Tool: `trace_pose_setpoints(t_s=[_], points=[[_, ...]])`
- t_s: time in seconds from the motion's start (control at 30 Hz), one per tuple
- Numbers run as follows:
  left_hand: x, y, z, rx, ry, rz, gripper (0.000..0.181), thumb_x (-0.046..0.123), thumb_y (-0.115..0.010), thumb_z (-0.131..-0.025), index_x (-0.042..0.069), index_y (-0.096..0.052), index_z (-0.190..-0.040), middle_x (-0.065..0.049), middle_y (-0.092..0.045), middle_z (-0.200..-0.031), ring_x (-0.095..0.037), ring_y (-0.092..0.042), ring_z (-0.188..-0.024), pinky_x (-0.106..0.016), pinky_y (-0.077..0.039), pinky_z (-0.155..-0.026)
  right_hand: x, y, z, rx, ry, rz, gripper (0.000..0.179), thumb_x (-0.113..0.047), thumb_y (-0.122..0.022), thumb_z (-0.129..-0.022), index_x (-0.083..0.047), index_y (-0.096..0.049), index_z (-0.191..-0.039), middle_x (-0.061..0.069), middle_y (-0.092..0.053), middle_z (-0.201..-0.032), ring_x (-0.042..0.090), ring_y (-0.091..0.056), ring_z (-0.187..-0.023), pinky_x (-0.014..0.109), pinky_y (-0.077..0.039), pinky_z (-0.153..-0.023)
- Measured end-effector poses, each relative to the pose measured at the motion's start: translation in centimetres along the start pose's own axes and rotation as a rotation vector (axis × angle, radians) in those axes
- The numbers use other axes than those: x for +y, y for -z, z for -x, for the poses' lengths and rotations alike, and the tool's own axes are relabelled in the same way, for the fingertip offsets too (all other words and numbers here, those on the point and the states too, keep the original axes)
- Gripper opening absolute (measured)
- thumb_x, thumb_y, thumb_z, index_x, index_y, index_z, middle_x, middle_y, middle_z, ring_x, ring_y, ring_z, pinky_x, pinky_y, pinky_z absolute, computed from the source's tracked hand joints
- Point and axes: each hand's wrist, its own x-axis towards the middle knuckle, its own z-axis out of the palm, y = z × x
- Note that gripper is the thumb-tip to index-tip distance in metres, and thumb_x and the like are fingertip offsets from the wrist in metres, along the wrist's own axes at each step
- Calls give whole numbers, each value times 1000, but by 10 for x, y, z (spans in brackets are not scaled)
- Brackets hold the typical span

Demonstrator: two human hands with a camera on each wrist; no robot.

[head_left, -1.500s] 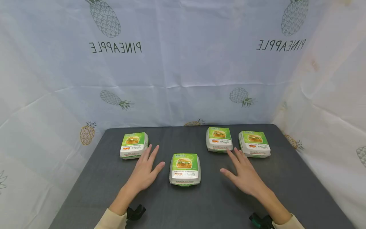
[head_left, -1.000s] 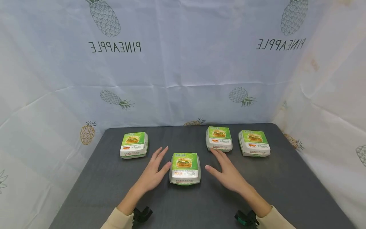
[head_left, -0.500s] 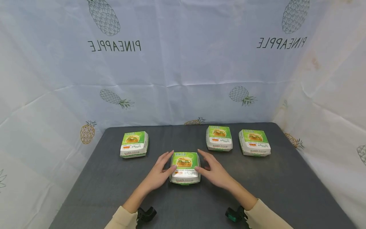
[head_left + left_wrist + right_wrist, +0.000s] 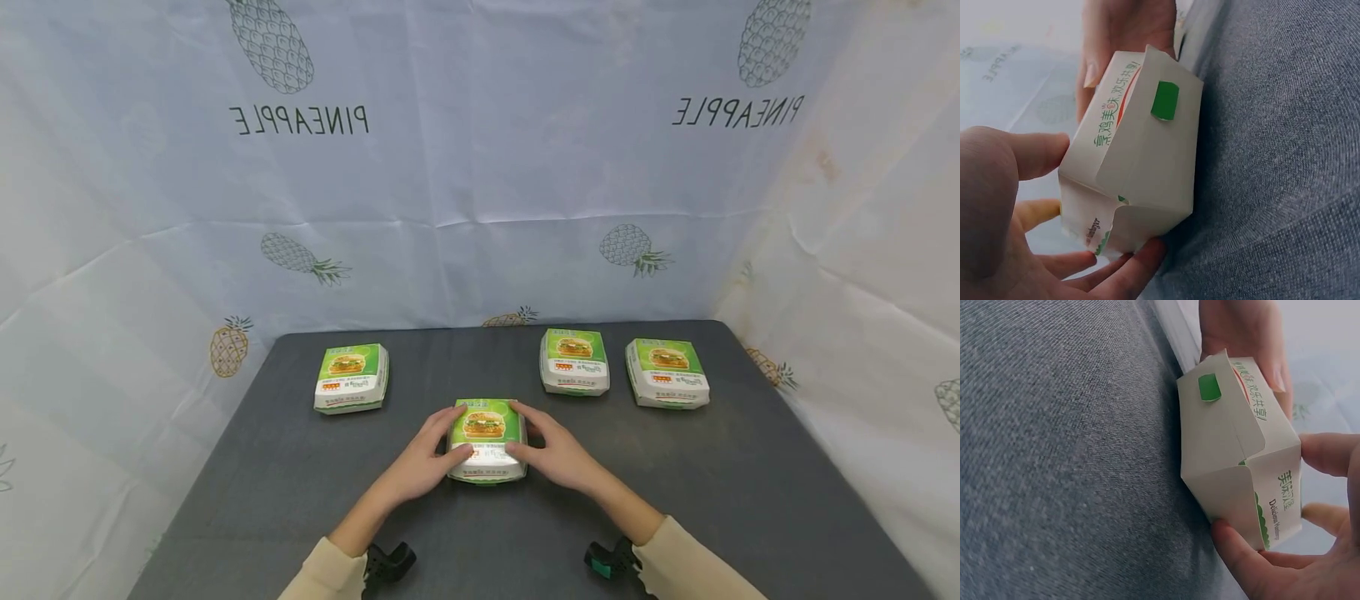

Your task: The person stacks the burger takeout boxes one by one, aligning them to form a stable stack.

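Note:
A green-and-white burger box (image 4: 485, 427) with a burger picture on its lid sits at the middle front of the dark table. My left hand (image 4: 422, 461) grips its left side, thumb on the lid's edge and fingers along the side wall. From the right, my right hand (image 4: 559, 456) grips it in the same way. In the left wrist view, the box's front wall (image 4: 1160, 144) shows a green tab. The right wrist view has the fingertips (image 4: 1232, 540) low against the box's side wall (image 4: 1275, 500), close to the tablecloth.
Farther back on the table (image 4: 450, 367) are three matching burger boxes: one at the left (image 4: 352, 379), one right of centre (image 4: 574, 362) and another at the far right (image 4: 667, 374). A pineapple-print curtain (image 4: 480, 167) rises behind the table.
Both hands have come inward from either side, the right one farther. They have closed on the middle box's sides. The other boxes stay where they were.

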Motion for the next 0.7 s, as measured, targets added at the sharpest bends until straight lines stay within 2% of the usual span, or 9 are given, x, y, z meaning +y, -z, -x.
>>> trace_pose_setpoints(t_s=[0.23, 0.5, 0.7], points=[[6, -4, -3, 8, -22, 14, 61, 32, -62, -103, 13, -40, -157, -21, -30, -158, -40, -46, -133, -53, -51, -96, 1, 10, 6, 25, -9, -3, 70, -39, -70, -97, -19, -40, -158, 15, -43, -154, 36, -54, -129, 51, -50, -93], [19, -13, -8, -5, -54, 21, 58, 33, -59, -105, 14, -40, -156, -18, -33, -154, -39, -49, -128, -51, -51, -94, 5, 26, 20, 48, -8, -7, 70, -39, -71, -97, -23, -40, -158, 11, -41, -157, 39, -51, -133, 52, -50, -96], [23, -24, -13, -21, -66, 37, 60, 34, -59, -105, 13, -39, -157, -17, -33, -153, -33, -51, -124, -44, -54, -90, 9, 36, 31, 37, 18, -4, 70, -36, -69, -99, -17, -38, -158, 15, -39, -158, 44, -50, -133, 54, -49, -97]])
